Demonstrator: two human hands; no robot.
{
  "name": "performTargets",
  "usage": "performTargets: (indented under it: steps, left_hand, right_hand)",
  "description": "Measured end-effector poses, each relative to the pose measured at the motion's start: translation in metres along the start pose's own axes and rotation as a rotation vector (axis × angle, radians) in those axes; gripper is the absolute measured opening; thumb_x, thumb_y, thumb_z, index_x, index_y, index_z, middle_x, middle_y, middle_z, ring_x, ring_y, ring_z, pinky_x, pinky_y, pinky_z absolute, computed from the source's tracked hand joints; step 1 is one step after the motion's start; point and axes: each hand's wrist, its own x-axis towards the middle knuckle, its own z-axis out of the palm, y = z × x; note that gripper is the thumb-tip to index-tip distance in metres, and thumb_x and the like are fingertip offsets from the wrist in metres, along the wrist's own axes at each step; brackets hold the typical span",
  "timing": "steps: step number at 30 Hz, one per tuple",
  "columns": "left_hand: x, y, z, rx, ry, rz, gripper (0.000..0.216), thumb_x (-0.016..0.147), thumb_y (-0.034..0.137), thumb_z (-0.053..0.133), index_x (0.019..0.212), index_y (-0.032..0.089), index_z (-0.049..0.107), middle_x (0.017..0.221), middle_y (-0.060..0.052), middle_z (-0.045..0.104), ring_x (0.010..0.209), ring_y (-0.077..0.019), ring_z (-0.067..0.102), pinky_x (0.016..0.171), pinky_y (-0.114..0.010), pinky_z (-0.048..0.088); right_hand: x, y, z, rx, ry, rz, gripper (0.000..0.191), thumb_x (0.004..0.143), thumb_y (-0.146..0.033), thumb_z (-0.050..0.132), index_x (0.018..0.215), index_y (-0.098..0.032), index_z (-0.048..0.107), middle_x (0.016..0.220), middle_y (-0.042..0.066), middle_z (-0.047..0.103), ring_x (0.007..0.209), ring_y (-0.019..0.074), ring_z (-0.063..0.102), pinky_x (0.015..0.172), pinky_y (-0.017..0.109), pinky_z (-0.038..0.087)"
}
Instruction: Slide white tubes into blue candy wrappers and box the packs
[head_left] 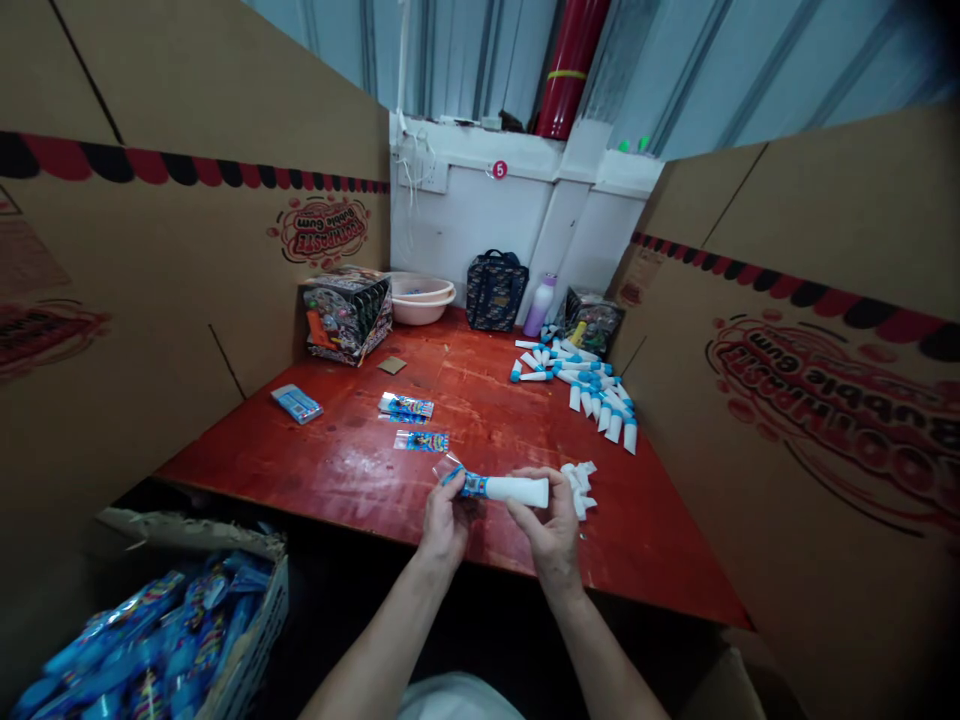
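Above the table's front edge, my right hand [553, 525] grips a white squeeze tube [517, 491] between thumb and fingers. My left hand [445, 520] pinches a printed blue plastic wrapper [472, 485] with a clear end. The tube's left end meets the wrapper and seems to be partly inside it. Just right of my right hand lies a small heap of white pieces [580, 488]. Farther back rest two lots of flat printed wrappers, a near one [422, 441] and a far one [406, 405].
Several white tubes with blue caps [592, 375] lie at the back right. A stack of blue wrappers [298, 403] sits left. An open box [279, 560] of filled blue packets stands lower left. Tall cardboard walls [187, 230] flank the red table [337, 480]. Basins [421, 310] stand behind.
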Motion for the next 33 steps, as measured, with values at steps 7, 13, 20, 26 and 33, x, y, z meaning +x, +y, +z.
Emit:
performTargets:
  steps: [7, 13, 20, 26, 33]
  left_hand:
    - [-0.019, -0.002, 0.005, -0.070, -0.178, -0.012, 0.018, 0.077, 0.033, 0.064, 0.079, 0.017, 0.060, 0.073, -0.005, 0.069, 0.067, -0.0179, 0.064, 0.062, -0.031, 0.051]
    - [-0.023, 0.001, 0.008, 0.012, -0.200, 0.116, 0.018, 0.075, 0.029, 0.068, 0.085, 0.015, 0.062, 0.084, -0.008, 0.072, 0.078, -0.0197, 0.065, 0.072, -0.031, 0.048]
    - [-0.027, 0.001, 0.010, 0.112, -0.193, 0.203, 0.028, 0.077, 0.041, 0.065, 0.085, 0.015, 0.063, 0.073, -0.007, 0.070, 0.074, -0.0215, 0.066, 0.071, -0.031, 0.048]
    - [-0.032, -0.013, 0.002, 0.263, -0.163, 0.094, 0.040, 0.077, 0.052, 0.059, 0.083, 0.012, 0.065, 0.059, -0.005, 0.064, 0.040, -0.0113, 0.050, 0.037, -0.023, 0.034]
    - [-0.026, -0.001, -0.006, 0.202, -0.201, -0.048, 0.029, 0.074, 0.035, 0.068, 0.094, 0.015, 0.061, 0.080, -0.007, 0.070, 0.051, -0.0142, 0.059, 0.047, -0.025, 0.043]
  right_hand:
    - [-0.021, 0.028, 0.000, 0.088, 0.052, 0.077, 0.034, 0.072, -0.023, 0.072, 0.097, -0.023, 0.049, 0.103, 0.004, 0.063, 0.093, 0.0194, 0.063, 0.082, 0.035, 0.050]
    - [-0.035, 0.045, -0.005, 0.094, -0.019, 0.295, 0.031, 0.081, -0.042, 0.061, 0.101, -0.020, 0.054, 0.078, 0.001, 0.064, 0.062, 0.0128, 0.059, 0.054, 0.023, 0.047]
    - [-0.037, 0.045, 0.002, 0.124, -0.076, 0.484, 0.040, 0.075, -0.054, 0.064, 0.082, -0.016, 0.055, 0.054, -0.003, 0.058, 0.036, 0.0060, 0.043, 0.034, 0.016, 0.026]
    - [-0.042, 0.042, 0.020, 0.197, -0.099, 0.569, 0.043, 0.072, -0.056, 0.065, 0.085, -0.016, 0.057, 0.048, -0.006, 0.050, 0.033, 0.0050, 0.038, 0.032, 0.016, 0.024]
    - [-0.035, 0.051, 0.013, 0.079, -0.270, 0.575, 0.041, 0.073, -0.057, 0.062, 0.070, -0.017, 0.053, 0.043, -0.007, 0.047, 0.030, 0.0048, 0.036, 0.031, 0.016, 0.021]
